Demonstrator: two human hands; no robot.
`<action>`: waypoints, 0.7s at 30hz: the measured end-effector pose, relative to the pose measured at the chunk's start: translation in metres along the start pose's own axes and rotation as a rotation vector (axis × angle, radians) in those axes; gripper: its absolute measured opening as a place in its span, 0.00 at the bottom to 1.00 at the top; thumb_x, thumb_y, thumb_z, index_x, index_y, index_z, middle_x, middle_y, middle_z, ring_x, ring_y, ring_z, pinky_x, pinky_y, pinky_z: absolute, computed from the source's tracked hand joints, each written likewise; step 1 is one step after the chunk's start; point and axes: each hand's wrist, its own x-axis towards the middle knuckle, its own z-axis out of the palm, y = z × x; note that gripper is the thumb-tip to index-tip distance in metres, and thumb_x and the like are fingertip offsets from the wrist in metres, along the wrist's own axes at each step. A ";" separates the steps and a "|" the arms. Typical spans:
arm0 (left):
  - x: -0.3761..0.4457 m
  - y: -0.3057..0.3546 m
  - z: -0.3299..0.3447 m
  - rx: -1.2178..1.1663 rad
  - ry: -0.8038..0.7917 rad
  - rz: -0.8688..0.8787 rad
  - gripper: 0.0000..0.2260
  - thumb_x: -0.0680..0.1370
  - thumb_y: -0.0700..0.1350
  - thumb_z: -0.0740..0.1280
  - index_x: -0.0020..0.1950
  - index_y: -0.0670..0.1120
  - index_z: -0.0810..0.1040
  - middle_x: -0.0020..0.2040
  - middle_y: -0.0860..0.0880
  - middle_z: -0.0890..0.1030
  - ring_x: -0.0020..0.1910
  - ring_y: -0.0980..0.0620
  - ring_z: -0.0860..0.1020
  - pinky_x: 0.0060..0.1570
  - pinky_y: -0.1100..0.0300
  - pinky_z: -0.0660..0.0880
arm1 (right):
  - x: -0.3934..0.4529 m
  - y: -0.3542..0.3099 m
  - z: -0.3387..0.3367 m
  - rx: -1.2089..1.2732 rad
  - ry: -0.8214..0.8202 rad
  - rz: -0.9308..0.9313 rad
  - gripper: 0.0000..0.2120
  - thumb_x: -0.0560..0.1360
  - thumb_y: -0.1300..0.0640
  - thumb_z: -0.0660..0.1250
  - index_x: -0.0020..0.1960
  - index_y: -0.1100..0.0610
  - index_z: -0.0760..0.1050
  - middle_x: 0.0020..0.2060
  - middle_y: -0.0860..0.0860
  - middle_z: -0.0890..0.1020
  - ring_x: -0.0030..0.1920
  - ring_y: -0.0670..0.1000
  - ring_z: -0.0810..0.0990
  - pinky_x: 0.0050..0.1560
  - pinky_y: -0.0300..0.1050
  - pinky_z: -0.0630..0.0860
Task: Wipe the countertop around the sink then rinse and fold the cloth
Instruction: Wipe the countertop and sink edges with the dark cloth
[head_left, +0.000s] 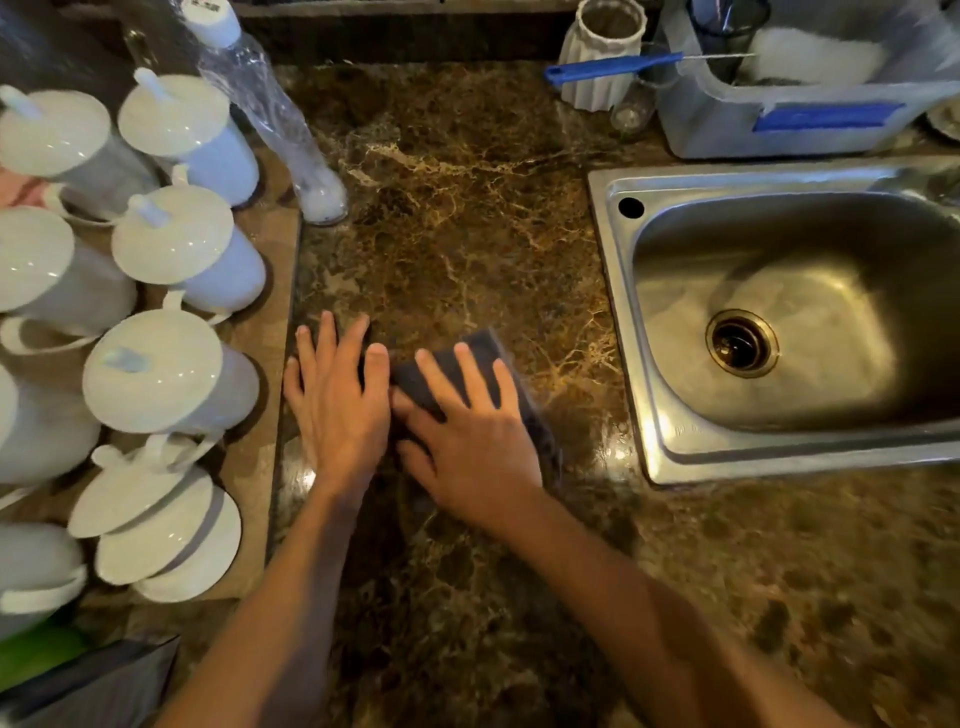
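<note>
On the marbled desk (467, 208), left of the sink (779, 322) near the front edge, both flat hands, left (337, 405) and right (467, 447), fingers straight, press the dark cloth (483, 348); wiping looks underway, rinsing and folding remain.

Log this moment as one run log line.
wiping | both hands flat on cloth | left hand | right hand | countertop | sink empty

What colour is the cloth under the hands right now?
Dark grey, almost charcoal. The cloth shows best in the head view, between the fingers of the right hand.
</note>
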 end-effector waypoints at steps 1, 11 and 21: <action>0.000 -0.001 0.000 0.002 -0.009 0.015 0.26 0.81 0.59 0.47 0.77 0.55 0.68 0.82 0.49 0.58 0.82 0.50 0.49 0.79 0.46 0.44 | -0.032 -0.009 0.003 0.002 -0.031 -0.030 0.27 0.82 0.37 0.51 0.80 0.38 0.53 0.82 0.52 0.54 0.81 0.64 0.49 0.77 0.69 0.48; -0.009 0.026 0.031 0.230 -0.110 0.203 0.23 0.85 0.51 0.53 0.80 0.47 0.62 0.82 0.44 0.58 0.82 0.44 0.52 0.79 0.43 0.48 | -0.131 0.066 -0.007 -0.076 -0.086 0.300 0.26 0.82 0.35 0.48 0.79 0.36 0.54 0.81 0.50 0.55 0.80 0.59 0.55 0.77 0.64 0.50; -0.011 0.034 0.051 0.438 -0.076 0.334 0.25 0.84 0.55 0.53 0.80 0.51 0.60 0.81 0.46 0.60 0.81 0.42 0.55 0.77 0.40 0.55 | 0.006 0.107 -0.013 -0.051 0.014 0.411 0.28 0.82 0.38 0.46 0.81 0.43 0.52 0.82 0.54 0.55 0.81 0.60 0.52 0.79 0.63 0.48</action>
